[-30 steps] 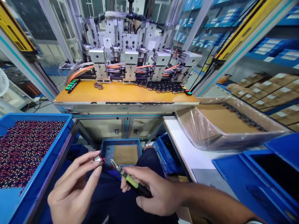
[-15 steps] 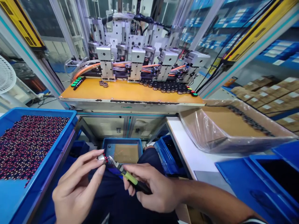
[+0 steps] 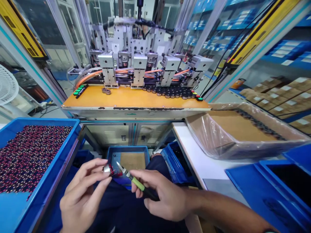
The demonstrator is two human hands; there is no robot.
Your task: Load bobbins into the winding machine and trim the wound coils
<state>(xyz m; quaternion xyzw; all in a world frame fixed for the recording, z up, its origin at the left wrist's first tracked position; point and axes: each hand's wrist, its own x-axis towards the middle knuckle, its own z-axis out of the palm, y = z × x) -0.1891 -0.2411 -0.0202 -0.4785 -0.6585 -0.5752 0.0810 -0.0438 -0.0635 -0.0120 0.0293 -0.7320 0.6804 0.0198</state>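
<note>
My left hand (image 3: 85,191) pinches a small silvery cylindrical part (image 3: 106,169) between thumb and fingers. Red wire-like bits stick out of its right side; its exact kind is too small to make out. My right hand (image 3: 162,194) is wrapped around a pair of cutting pliers (image 3: 138,183) with green and black handles. The pliers' pointed jaws (image 3: 120,167) lie just right of the part, apart from it. Both hands hover over my lap, with a blue tray (image 3: 128,148) on the floor beyond them.
On the left stands a blue bin (image 3: 77,124) full of small red and dark parts. Ahead, an orange machine table (image 3: 136,101) carries dark round pieces beneath metal clamps. To the right are a plastic-lined carton (image 3: 228,124) on a white table (image 3: 186,137) and blue bins (image 3: 257,181).
The pliers' jaws have drawn slightly away from the silvery part, and the part has turned a little in my left fingers. The camera view has shifted slightly.
</note>
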